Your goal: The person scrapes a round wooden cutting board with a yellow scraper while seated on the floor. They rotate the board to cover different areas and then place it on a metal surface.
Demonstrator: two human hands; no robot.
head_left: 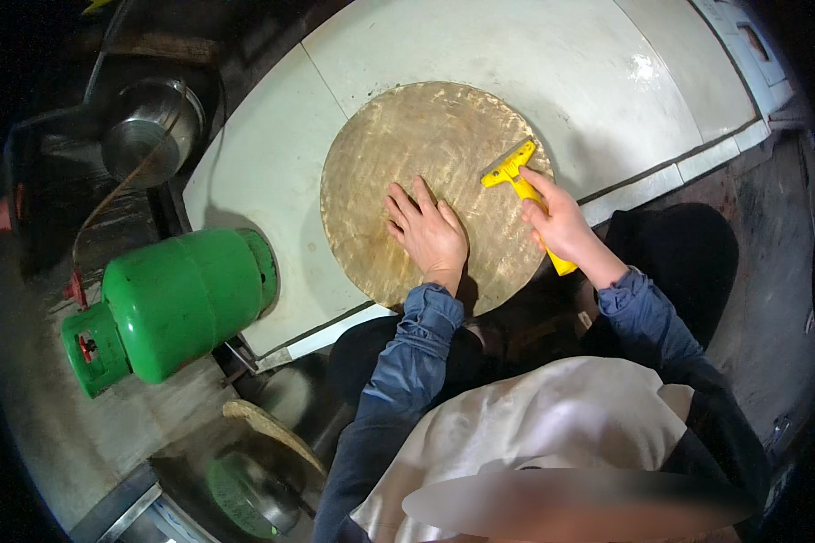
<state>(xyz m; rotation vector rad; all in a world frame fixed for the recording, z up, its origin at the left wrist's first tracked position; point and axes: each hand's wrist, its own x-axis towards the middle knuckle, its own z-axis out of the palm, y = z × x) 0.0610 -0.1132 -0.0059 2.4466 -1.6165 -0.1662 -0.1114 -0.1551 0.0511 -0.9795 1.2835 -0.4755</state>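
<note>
A round wooden board [380,136], worn and scratched with pale marks, lies flat on the white tiled surface in front of me. My left hand [433,237] rests palm down on its lower middle, fingers spread. Over the board's right edge, my right hand [561,222] is closed round the handle of a yellow scraper [514,167]. The scraper's wide blade end points up and left and lies at or just above the wood; whether it touches I cannot tell. The handle's lower end sticks out below my fingers.
A green gas cylinder [186,294] stands left of the white tiled surface [589,81]. Beyond it, at the far left, is a metal pot [154,136] with a hose [122,185] passing by. A curved wooden piece [267,425] and a green round object [240,493] sit at the lower left.
</note>
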